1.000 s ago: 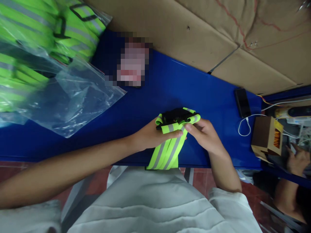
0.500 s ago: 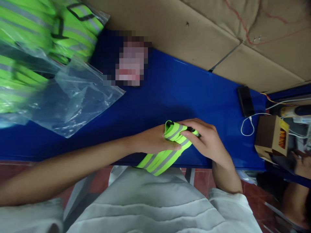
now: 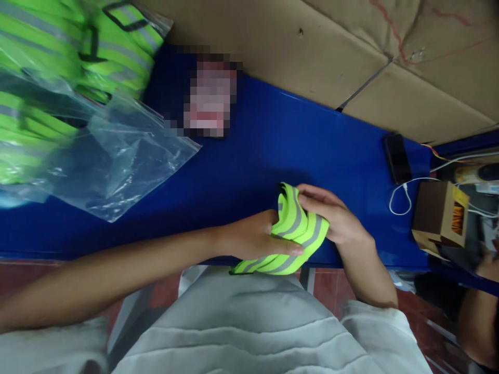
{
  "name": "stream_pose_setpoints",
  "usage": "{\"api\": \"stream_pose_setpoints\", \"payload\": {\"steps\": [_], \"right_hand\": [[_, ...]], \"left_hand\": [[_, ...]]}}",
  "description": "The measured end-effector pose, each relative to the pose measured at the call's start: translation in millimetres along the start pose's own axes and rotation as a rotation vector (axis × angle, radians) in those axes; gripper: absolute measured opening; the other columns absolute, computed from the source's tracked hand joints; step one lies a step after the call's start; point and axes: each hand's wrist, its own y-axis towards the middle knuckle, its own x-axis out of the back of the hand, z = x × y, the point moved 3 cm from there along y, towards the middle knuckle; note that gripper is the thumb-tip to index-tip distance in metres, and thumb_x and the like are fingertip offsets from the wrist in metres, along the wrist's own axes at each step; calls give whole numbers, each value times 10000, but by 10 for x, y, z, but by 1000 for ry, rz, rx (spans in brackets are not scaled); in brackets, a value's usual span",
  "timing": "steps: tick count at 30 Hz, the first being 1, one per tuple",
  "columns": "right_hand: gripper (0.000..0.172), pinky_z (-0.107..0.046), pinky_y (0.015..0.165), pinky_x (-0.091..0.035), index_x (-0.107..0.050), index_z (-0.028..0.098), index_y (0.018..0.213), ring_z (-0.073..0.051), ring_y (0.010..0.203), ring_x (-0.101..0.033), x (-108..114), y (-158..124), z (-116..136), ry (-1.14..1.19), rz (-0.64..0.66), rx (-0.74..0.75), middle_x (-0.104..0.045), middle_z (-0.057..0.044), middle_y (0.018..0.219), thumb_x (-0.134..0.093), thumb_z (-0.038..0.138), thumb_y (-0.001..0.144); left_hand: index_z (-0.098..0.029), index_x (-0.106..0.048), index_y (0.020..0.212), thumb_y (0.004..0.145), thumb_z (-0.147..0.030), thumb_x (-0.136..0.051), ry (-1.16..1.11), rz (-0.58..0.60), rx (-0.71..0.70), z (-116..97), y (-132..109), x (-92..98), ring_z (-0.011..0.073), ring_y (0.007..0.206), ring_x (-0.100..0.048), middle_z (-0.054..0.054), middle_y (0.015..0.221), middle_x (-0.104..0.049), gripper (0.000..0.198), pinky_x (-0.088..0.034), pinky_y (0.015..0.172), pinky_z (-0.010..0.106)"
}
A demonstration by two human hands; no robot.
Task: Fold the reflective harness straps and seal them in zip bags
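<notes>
Between my hands is a neon yellow-green reflective strap [image 3: 292,223] with grey stripes, bent into layered folds. My left hand [image 3: 259,236] is closed round its left side, thumb lying across the front; the other fingers are hidden behind the band. At the upper right of the folds, my right hand [image 3: 331,213] pinches the band with thumb and fingers. The loose end of the strap hangs down left over the table's front edge, by my shirt. A black bit shows at the top of the folds.
On the blue table [image 3: 312,145], clear zip bags [image 3: 136,156] and bundled reflective straps [image 3: 120,52] lie at left. A blurred-out packet [image 3: 210,98] is behind them. A black phone [image 3: 396,158] with a white cable and a cardboard box [image 3: 438,215] stand right, near another person's arm [image 3: 477,322].
The strap's folded part has opened into a wider, rounder bundle and its hanging end has drawn up. My right hand has shifted slightly right, off the front of the folds.
</notes>
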Motion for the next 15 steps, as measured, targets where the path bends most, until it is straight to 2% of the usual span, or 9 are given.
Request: {"api": "stream_pose_setpoints", "payload": {"steps": [2,4,6,7,8,11,13,15], "right_hand": [[380,-240,511,-474,-670,256,1124,-127,587,-569,-11,18,-12,-54,18,44,-654,16,774,-767,534,884],[316,-255,611,-526,-652,280,1183,-133,678,-608,20,-7,44,-248,-160,276,-675,5,875,-740,451,933],[187,-296,792,-570,-682,276,1147,-157,853,-667,19,-76,121,-495,-308,528,-707,-26,1012,-695,361,981],[154,-321,885,-571,-698,272,1143,-175,956,-688,-2,-105,145,-598,-299,610,-722,-42,1082,-652,332,1010],[176,-346,960,-565,-707,268,1168,-194,1054,-697,-32,-124,157,-676,-234,656,-733,-57,1148,-602,324,1039],[381,-403,1073,-551,-633,259,1374,-249,1244,-676,-113,-146,139,-783,9,675,-707,-95,1342,-622,417,1028],[599,-446,1113,-540,-558,253,1471,-292,1315,-643,-141,-134,105,-842,21,631,-657,-120,1438,-723,497,949],[695,-479,1115,-540,-516,256,1516,-312,1326,-638,-169,-114,61,-880,-13,578,-647,-128,1461,-752,523,919]], "left_hand": [[-180,-705,1106,891,-384,-707,131,-75,-61,-37,-21,14,253,1042,-720,73,1097,-776,296,-567,934,380],[-180,-691,1066,914,-367,-669,229,-118,-70,-83,-43,43,245,1030,-708,60,1068,-765,243,-553,939,367],[-172,-679,1026,922,-369,-660,263,-100,-66,-132,-55,79,236,996,-702,50,1025,-756,224,-546,920,351],[-168,-673,1021,923,-368,-660,264,-86,-71,-155,-56,101,232,992,-698,49,1026,-752,223,-543,917,345],[-165,-668,1021,925,-361,-659,263,-78,-86,-176,-52,126,229,1004,-694,51,1047,-749,219,-538,927,341],[-158,-662,1056,930,-333,-646,283,-88,-159,-211,-26,200,233,1088,-673,66,1144,-735,217,-522,980,340],[-155,-670,1067,940,-330,-628,361,-66,-172,-202,-5,222,232,1068,-675,69,1134,-738,220,-522,966,339],[-155,-679,1056,959,-319,-596,470,-30,-161,-180,11,220,229,1034,-681,73,1113,-744,208,-519,957,344]]}}
